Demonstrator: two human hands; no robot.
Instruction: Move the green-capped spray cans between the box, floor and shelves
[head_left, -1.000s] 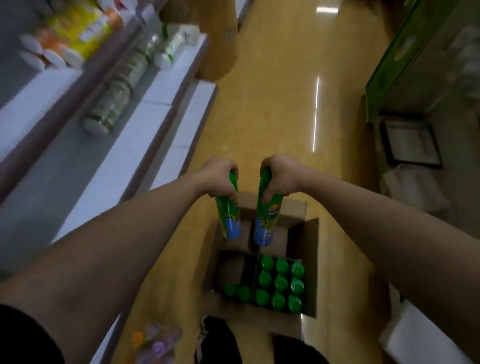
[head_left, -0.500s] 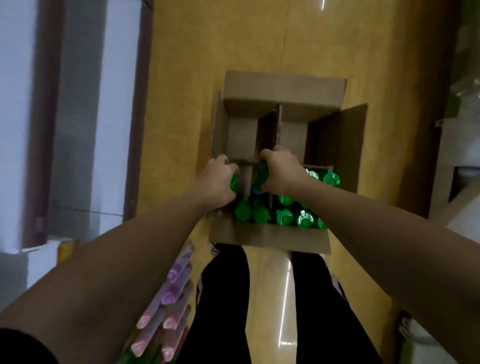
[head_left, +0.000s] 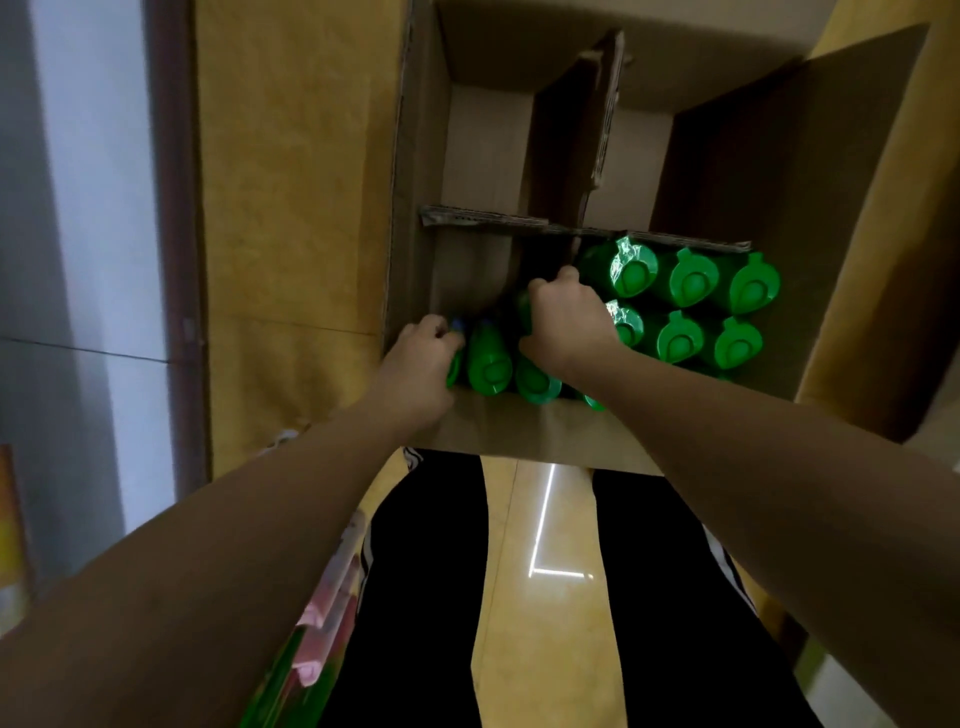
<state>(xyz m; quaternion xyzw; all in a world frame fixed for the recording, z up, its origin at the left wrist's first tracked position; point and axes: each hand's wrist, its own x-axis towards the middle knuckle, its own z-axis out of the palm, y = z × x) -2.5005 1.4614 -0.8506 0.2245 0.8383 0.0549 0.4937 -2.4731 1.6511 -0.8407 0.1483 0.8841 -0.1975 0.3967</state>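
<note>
An open cardboard box (head_left: 415, 156) stands on the floor, split by cardboard dividers (head_left: 483, 218). Several green-capped spray cans (head_left: 680, 283) fill its near right compartment. More green-capped cans (head_left: 488, 364) stand in the near left compartment. My left hand (head_left: 423, 358) curls round a can at the box's left wall. My right hand (head_left: 563, 319) grips another green can near the centre divider. The can bodies are mostly hidden by my hands and the box.
White shelf boards (head_left: 88, 208) run along the left. Pink and green packages (head_left: 322, 608) lie at the lower left. My legs in black trousers (head_left: 415, 597) stand just before the box on the glossy yellow floor (head_left: 540, 545). The box's far compartments hold no cans.
Two cans that I held above the box a second ago have gone down into it. The camera has tilted down and come closer; both hands are now lower in the near left compartment.
</note>
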